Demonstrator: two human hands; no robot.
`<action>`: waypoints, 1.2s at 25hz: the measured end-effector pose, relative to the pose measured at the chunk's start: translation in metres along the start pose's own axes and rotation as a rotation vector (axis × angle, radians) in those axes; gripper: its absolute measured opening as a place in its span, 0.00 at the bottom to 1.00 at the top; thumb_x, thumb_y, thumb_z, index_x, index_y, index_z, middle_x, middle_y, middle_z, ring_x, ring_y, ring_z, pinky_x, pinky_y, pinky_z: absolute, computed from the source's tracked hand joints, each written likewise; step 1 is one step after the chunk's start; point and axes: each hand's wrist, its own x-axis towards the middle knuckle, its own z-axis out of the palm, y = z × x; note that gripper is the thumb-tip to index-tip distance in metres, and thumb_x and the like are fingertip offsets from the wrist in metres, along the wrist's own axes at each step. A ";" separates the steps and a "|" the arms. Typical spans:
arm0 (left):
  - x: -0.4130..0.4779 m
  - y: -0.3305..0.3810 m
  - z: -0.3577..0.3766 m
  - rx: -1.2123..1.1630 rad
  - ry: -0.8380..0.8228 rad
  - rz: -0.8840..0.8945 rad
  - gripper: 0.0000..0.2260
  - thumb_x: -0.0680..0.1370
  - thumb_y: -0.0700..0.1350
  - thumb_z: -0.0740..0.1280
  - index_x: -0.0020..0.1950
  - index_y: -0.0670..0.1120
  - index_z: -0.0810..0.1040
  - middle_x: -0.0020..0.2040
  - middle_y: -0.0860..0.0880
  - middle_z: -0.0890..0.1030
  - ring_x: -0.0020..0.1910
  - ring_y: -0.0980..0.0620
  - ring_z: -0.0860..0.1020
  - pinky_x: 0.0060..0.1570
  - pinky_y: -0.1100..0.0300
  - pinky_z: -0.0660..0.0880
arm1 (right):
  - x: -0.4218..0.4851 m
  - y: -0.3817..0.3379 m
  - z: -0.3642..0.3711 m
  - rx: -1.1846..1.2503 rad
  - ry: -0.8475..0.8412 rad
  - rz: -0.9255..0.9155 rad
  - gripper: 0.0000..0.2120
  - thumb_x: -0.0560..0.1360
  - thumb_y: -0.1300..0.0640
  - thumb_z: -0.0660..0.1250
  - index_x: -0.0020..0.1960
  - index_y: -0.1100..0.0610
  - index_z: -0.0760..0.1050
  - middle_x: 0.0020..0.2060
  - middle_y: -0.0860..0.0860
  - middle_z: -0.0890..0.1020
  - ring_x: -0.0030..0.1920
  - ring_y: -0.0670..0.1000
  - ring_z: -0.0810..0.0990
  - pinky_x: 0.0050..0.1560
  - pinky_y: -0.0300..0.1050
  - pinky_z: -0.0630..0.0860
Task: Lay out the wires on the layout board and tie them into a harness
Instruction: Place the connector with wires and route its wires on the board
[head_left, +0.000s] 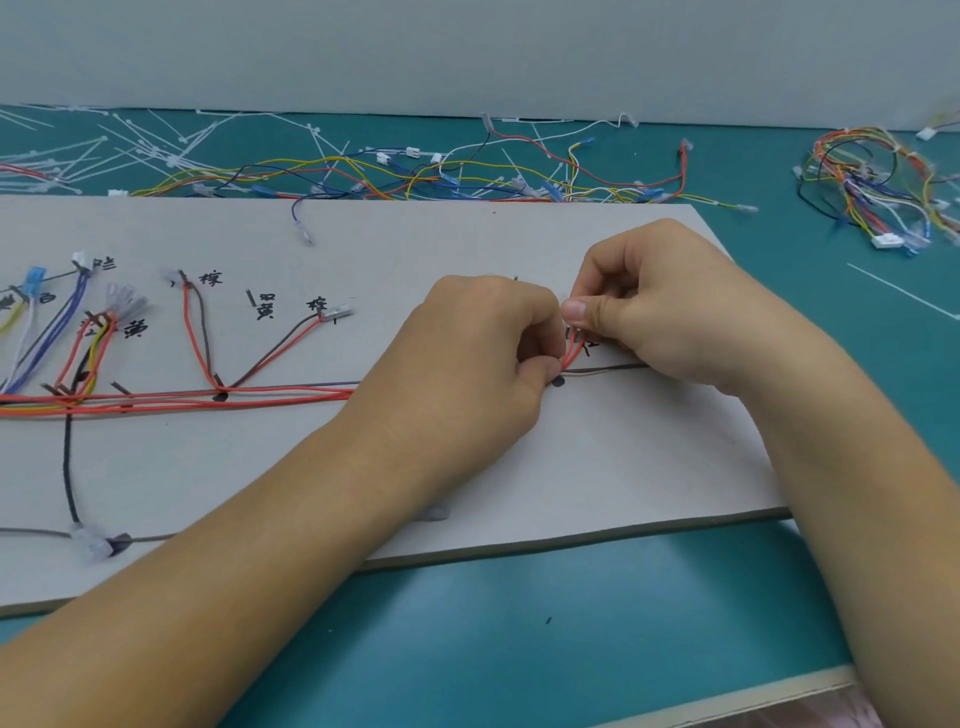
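1. Step in hand (my read): layout stage. The thin red wires (574, 347) are being routed as a branch at centre-right of the flat grey layout board (467, 249). No tie visible at this spot.
2. Left hand (483, 353): fingers curled, thumb + forefinger pinch the red wires at the bend where they leave the trunk, just beside a black dot mark (557, 382).
3. Right hand (660, 306): curled, thumb + fingers pinch the upper ends of the same red wires, just up-right of the left hand. Terminals hidden under the fingers.
4. Trunk of red, yellow and grey wires (208, 397) runs horiz. from the left edge to under the left hand.
5. Off board, on the teal table mat (571, 597): loose coloured wires (467, 176) top centre, white plastic cable ties (156, 150) upper left, tangled multicolour bundle (872, 182) upper right.
6. Next (est.): seat the branch ends at their mark, then get a tie from upper left. One hand prob. has to keep the bend pinned or the wires spring off line.
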 end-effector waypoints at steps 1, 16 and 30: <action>-0.001 0.000 0.001 0.003 0.006 0.002 0.04 0.75 0.42 0.74 0.42 0.51 0.83 0.38 0.56 0.82 0.35 0.61 0.75 0.39 0.62 0.74 | 0.000 0.000 -0.001 -0.015 -0.004 -0.003 0.10 0.77 0.55 0.74 0.37 0.52 0.80 0.22 0.37 0.77 0.24 0.39 0.72 0.24 0.29 0.64; -0.003 0.005 -0.001 0.044 -0.015 0.004 0.03 0.76 0.45 0.71 0.46 0.53 0.82 0.43 0.53 0.82 0.41 0.51 0.78 0.44 0.50 0.78 | -0.019 -0.019 -0.007 -0.063 -0.108 0.024 0.08 0.71 0.64 0.67 0.40 0.52 0.81 0.26 0.50 0.84 0.27 0.47 0.83 0.28 0.41 0.75; -0.007 -0.006 -0.059 0.219 -0.173 -0.137 0.13 0.70 0.64 0.67 0.50 0.60 0.80 0.45 0.62 0.79 0.48 0.64 0.77 0.39 0.70 0.68 | -0.012 -0.019 0.013 -0.147 0.121 0.101 0.22 0.76 0.36 0.64 0.36 0.53 0.77 0.28 0.48 0.80 0.34 0.50 0.78 0.32 0.44 0.67</action>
